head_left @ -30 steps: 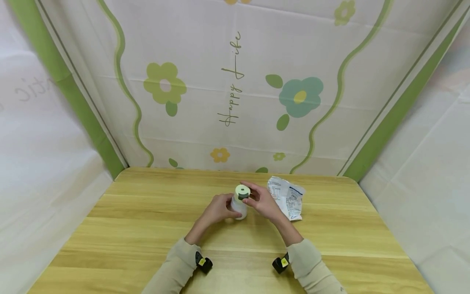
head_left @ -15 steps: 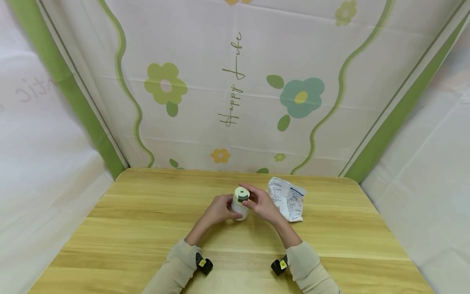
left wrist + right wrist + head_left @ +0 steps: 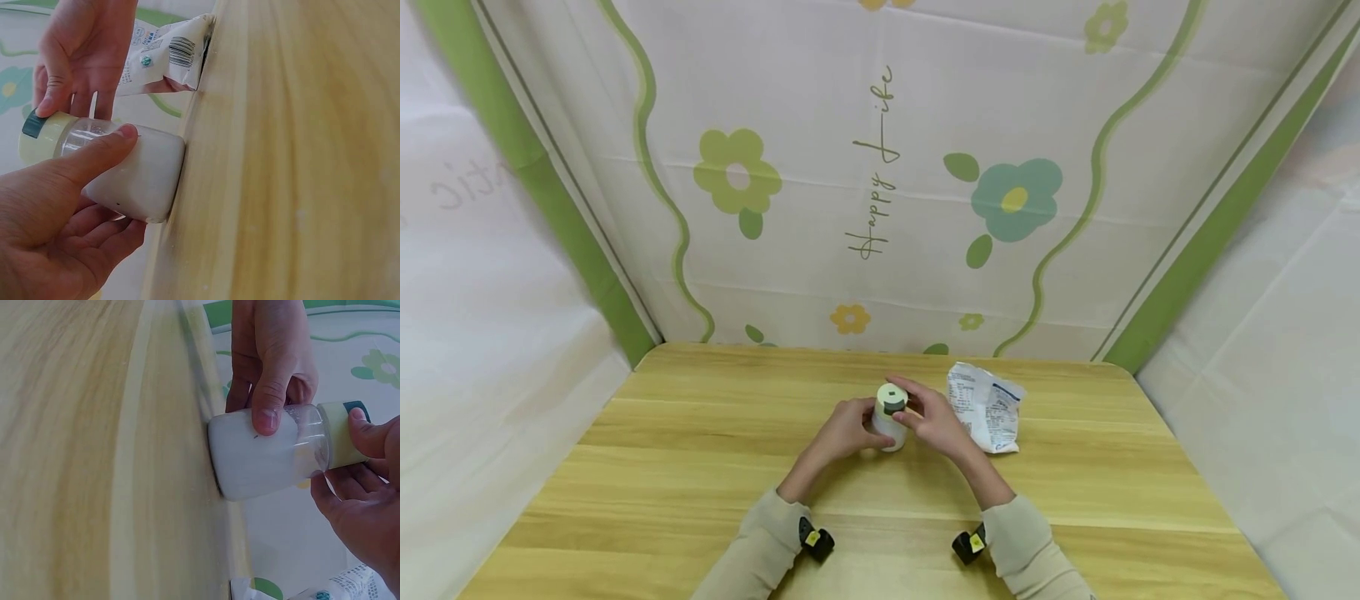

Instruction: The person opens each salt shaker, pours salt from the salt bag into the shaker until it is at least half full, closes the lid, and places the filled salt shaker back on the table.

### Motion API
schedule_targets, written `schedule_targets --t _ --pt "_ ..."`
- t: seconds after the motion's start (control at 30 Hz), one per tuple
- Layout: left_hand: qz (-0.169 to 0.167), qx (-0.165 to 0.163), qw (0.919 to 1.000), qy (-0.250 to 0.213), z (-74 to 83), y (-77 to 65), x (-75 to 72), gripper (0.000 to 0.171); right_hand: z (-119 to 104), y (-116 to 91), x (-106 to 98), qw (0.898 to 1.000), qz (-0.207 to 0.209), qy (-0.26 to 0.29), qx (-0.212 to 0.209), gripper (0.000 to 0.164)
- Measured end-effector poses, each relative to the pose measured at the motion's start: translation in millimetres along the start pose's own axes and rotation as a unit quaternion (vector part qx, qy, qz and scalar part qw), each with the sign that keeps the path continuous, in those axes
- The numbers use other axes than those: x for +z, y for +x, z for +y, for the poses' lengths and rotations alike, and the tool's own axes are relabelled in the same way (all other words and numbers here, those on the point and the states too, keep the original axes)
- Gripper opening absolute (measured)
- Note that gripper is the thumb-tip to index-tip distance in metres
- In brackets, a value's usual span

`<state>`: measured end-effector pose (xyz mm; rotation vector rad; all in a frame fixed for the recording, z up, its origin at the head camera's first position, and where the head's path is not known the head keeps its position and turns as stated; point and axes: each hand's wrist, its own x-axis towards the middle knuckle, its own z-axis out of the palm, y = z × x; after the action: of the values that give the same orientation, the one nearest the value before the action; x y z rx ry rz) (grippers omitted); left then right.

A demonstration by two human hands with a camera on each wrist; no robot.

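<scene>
A clear seasoning jar (image 3: 887, 432) filled partway with white contents stands on the table, its pale yellow-green lid (image 3: 889, 392) bearing a dark green tab (image 3: 34, 123). From the left, my left hand (image 3: 847, 429) grips the jar's body, thumb (image 3: 103, 153) across the near side and fingers curled behind. My right hand (image 3: 938, 419) holds the lid from the other side. In the right wrist view its thumb (image 3: 369, 434) lies on the green tab, with the fingers under the lid's far side. Above the white contents, the jar's upper part (image 3: 310, 440) is see-through.
Just right of my right hand lies a crumpled white printed packet (image 3: 987, 408), with a barcode (image 3: 182, 51) showing in the left wrist view. The wooden table (image 3: 700, 467) meets a flower-printed cloth wall (image 3: 805, 275) at the back, and pale cloth sides flank it.
The jar's lid has shifted slightly left and toward me, and my right hand has moved with it. My left hand keeps its grip on the body. The packet lies where it was.
</scene>
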<state>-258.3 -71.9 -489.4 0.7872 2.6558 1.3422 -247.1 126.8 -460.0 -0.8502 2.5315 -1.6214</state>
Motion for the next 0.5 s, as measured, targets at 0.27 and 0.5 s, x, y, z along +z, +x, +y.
schedule_targets --t 0.27,0.5 --pt "0.002 0.0 1.0 0.004 0.2 1.4 -0.3 0.044 0.5 0.8 0.2 1.0 0.01 0.01 0.004 0.055" --pt "0.001 -0.006 1.0 0.001 -0.1 0.5 -0.1 0.041 2.5 0.5 2.4 0.998 0.04 0.041 0.017 0.053"
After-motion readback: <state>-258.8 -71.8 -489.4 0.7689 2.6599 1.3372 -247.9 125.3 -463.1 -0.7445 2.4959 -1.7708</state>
